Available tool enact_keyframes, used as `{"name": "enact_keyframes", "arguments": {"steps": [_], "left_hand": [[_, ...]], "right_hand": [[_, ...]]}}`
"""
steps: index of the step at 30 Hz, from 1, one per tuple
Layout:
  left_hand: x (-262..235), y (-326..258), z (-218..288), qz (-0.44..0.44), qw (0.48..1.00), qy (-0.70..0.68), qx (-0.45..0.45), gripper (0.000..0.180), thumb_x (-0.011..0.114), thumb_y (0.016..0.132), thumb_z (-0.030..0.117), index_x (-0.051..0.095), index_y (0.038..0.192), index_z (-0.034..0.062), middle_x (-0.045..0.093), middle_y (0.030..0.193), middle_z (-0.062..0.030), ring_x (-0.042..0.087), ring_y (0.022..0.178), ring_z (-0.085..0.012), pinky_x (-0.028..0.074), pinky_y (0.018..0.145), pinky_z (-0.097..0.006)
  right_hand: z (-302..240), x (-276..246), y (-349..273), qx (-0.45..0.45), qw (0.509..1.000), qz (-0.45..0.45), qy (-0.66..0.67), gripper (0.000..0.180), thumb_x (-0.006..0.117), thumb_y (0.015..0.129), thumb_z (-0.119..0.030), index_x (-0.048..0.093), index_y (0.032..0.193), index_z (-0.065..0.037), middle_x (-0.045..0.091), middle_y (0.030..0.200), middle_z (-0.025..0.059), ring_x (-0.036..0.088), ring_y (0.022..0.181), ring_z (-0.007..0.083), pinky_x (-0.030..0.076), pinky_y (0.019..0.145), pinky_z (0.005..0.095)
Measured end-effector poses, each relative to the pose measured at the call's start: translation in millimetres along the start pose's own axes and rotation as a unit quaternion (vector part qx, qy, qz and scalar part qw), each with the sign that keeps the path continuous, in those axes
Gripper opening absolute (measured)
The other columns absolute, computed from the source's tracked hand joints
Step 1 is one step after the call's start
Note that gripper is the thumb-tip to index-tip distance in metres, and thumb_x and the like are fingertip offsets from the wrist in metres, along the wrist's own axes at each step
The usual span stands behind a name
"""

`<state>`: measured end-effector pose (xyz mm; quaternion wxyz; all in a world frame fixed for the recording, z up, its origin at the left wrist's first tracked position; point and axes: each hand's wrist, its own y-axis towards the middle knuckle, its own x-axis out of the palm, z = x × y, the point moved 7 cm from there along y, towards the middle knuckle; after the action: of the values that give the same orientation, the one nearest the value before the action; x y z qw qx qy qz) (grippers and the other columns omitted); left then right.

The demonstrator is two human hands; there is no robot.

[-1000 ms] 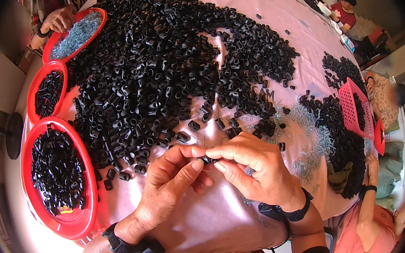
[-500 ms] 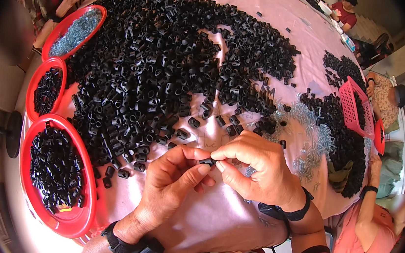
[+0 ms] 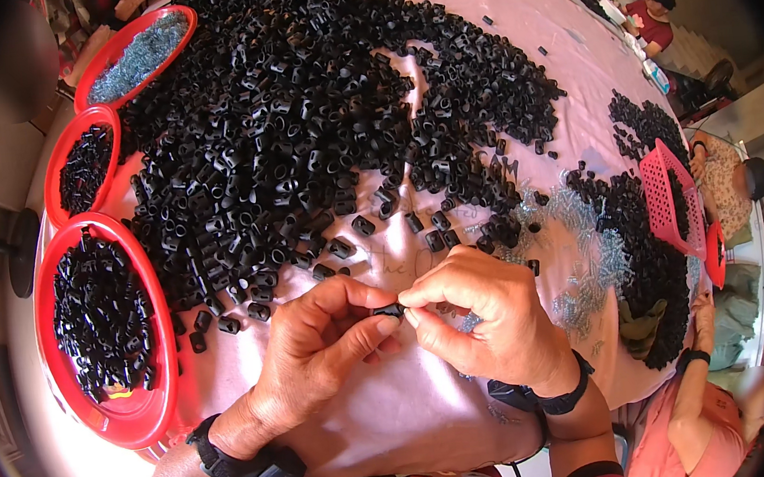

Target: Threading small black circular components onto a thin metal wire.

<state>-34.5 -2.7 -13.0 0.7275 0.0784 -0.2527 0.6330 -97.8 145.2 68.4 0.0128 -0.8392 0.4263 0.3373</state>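
Between the thumb and forefinger of my left hand is a small black plastic piece, like part of a cord lock. The thumb and forefinger of my right hand pinch close at its right end; whether they also hold a smaller part is hidden by the fingertips. Just beyond both hands spreads a big heap of hollow black plastic pieces, with stray ones near my left hand. Small, pale bluish springs lie scattered on the cloth to the right of my right hand.
Red trays stand along the left: a near one and a middle one with black parts, a far one with bluish springs. A pink basket stands at right by another black heap. A co-worker sits at lower right.
The black piece in my fingers has turned slightly and shows more of its length. Both hands stay nearly in place; the view has shifted a little.
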Motion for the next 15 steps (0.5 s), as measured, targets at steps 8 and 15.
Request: {"name": "enact_keyframes", "arguments": {"steps": [8, 15], "left_hand": [[2.6, -2.5, 2.4, 0.005, 0.996, 0.085, 0.010, 0.015, 0.069, 0.105, 0.005, 0.067, 0.119, -0.0024, 0.073, 0.095, -0.0009, 0.069, 0.086, -0.0056, 0.059, 0.079, -0.023], [3.6, -2.2, 5.2, 0.020, 0.984, 0.176, 0.027, 0.013, 0.070, 0.103, 0.003, 0.068, 0.114, -0.0037, 0.075, 0.089, -0.0041, 0.071, 0.082, -0.0059, 0.060, 0.074, -0.023]], "right_hand": [[-2.4, 4.5, -3.4, -0.046, 0.999, 0.001, -0.014, 0.017, 0.077, 0.079, 0.006, 0.069, 0.089, -0.005, 0.063, 0.076, 0.0081, 0.062, 0.070, 0.0291, 0.052, 0.065, 0.0397], [-1.6, 6.3, -4.2, -0.040, 0.999, -0.014, -0.015, 0.015, 0.076, 0.079, 0.006, 0.068, 0.087, -0.004, 0.062, 0.075, 0.0088, 0.063, 0.070, 0.0297, 0.052, 0.065, 0.0399]]}}
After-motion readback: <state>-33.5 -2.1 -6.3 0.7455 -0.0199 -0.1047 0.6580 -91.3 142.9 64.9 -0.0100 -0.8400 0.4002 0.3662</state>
